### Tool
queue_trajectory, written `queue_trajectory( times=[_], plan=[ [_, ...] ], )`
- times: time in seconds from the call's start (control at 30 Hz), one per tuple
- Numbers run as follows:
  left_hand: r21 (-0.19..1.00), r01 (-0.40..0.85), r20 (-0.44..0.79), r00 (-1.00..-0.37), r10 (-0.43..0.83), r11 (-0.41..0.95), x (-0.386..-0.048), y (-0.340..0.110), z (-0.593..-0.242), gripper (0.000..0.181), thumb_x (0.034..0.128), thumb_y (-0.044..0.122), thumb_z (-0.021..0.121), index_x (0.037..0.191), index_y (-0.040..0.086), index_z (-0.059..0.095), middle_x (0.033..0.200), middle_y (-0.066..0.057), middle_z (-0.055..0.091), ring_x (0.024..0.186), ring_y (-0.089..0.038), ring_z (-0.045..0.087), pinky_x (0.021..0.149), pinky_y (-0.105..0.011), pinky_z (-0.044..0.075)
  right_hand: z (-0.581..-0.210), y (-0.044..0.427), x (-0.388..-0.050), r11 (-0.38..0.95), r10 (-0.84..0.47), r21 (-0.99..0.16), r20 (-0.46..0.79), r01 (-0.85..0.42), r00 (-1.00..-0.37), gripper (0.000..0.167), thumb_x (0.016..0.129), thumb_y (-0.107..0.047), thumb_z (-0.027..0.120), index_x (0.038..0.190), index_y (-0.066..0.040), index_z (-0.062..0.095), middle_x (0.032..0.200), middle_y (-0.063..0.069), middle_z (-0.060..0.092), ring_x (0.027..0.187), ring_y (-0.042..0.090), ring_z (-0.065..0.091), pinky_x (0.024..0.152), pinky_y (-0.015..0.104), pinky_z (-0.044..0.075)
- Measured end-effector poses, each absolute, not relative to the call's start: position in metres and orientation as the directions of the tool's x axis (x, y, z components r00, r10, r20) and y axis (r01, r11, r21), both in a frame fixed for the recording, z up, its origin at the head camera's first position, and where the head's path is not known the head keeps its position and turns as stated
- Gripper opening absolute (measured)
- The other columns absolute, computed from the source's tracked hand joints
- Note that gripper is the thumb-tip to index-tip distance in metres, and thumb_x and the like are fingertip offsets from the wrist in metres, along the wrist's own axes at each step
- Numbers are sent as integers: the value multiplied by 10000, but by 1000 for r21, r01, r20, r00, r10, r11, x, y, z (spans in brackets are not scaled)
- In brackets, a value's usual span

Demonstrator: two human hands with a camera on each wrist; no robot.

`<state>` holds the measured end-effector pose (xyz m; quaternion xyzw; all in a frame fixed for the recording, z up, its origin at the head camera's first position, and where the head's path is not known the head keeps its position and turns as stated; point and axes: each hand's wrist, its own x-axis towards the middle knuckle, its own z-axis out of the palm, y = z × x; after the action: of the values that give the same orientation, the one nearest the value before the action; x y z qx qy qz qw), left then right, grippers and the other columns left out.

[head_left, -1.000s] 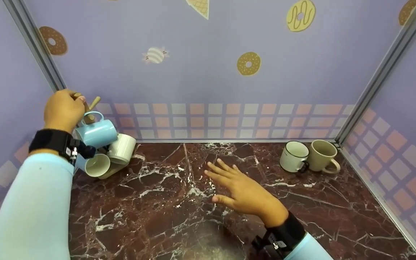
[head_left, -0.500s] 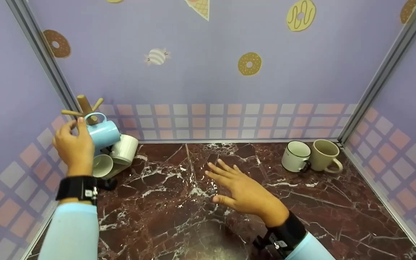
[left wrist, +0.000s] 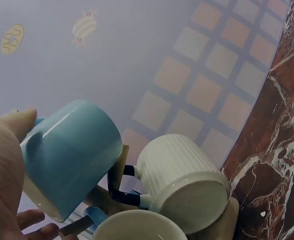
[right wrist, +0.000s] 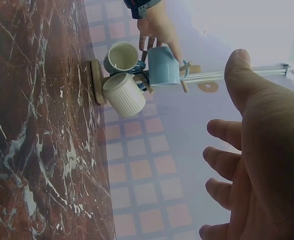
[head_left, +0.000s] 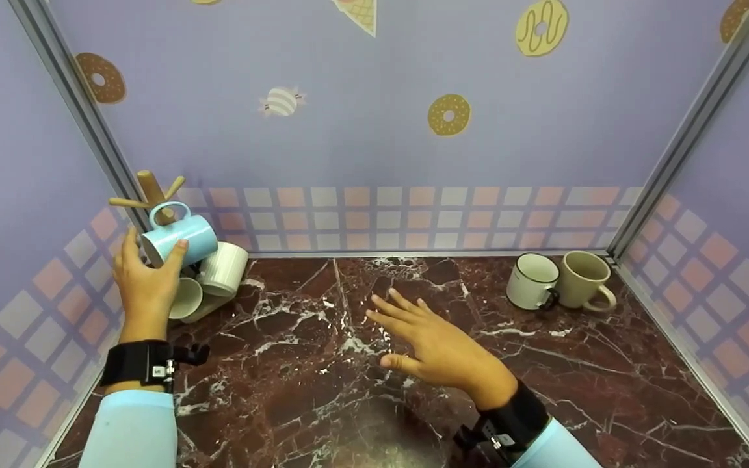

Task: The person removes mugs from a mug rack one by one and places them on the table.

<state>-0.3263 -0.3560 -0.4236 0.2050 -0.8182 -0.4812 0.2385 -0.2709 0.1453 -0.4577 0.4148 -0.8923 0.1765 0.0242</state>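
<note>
A light blue mug (head_left: 189,239) hangs tilted by its handle on a peg of a wooden mug tree (head_left: 151,188) in the left corner. My left hand (head_left: 144,286) is at this mug's open end, thumb over its near side and fingers along the far side. In the left wrist view, the fingers look fairly straight; firm contact is hard to tell. Lower on the tree are a ribbed white mug (left wrist: 182,175) with a dark handle and a cream-lined mug (right wrist: 122,56). My right hand (head_left: 449,351) holds nothing, fingers spread over the marbled table.
At the back right stand a white mug (head_left: 532,283) with a dark rim and handle, and a beige mug (head_left: 581,279) close beside it. Patterned walls enclose the back and both sides. The table (head_left: 322,403) is dark red and white-veined.
My left hand has come down from the top of the mug tree, past the handle, to the light blue mug's open end. The right hand stays nearly still.
</note>
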Motion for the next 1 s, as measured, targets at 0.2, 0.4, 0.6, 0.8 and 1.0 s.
queue_trajectory(
  times=[0.2,0.4,0.6,0.8,1.0],
  plan=[
    [883,-53,218,-833,-508,467,-326,-360,-428,1087,1030,523,791,1846,274,117,1885,-217,177,1719,-441,274,1421,-595,276,-460,144,-269,585,-742,-303,176,-752,-647,823,1118,-691,535,1812,-345,257,1905,-116,98,1792,314,112,1395,726,188],
    [875,-50,221,-844,-488,482,-326,-365,-426,1088,1032,486,811,1846,262,124,1899,-190,162,1713,-448,303,1419,-596,287,-461,143,-270,583,-742,-308,174,-752,-647,826,1116,-698,532,1811,-344,261,1904,-116,99,1791,323,118,1399,719,188],
    [867,-51,226,-846,-483,496,-326,-366,-421,1039,1025,466,839,1833,279,214,1851,-219,261,1630,-454,421,1352,-618,398,-462,143,-271,588,-742,-310,164,-748,-651,827,1112,-719,511,1810,-353,262,1903,-134,85,1792,324,122,1400,715,183],
    [857,-53,242,-837,-491,512,-325,-366,-420,1009,998,484,876,1801,248,313,1800,-224,341,1551,-426,498,1300,-593,452,-462,142,-271,587,-745,-314,153,-746,-650,834,1112,-723,504,1810,-331,272,1903,-138,81,1792,310,111,1404,703,176],
    [847,-43,268,-826,-496,530,-322,-363,-419,995,990,472,887,1786,221,345,1781,-229,359,1521,-420,510,1281,-575,455,-463,141,-271,585,-745,-320,150,-745,-650,834,1109,-727,503,1807,-326,286,1903,-131,95,1793,311,117,1403,704,175]
  ],
)
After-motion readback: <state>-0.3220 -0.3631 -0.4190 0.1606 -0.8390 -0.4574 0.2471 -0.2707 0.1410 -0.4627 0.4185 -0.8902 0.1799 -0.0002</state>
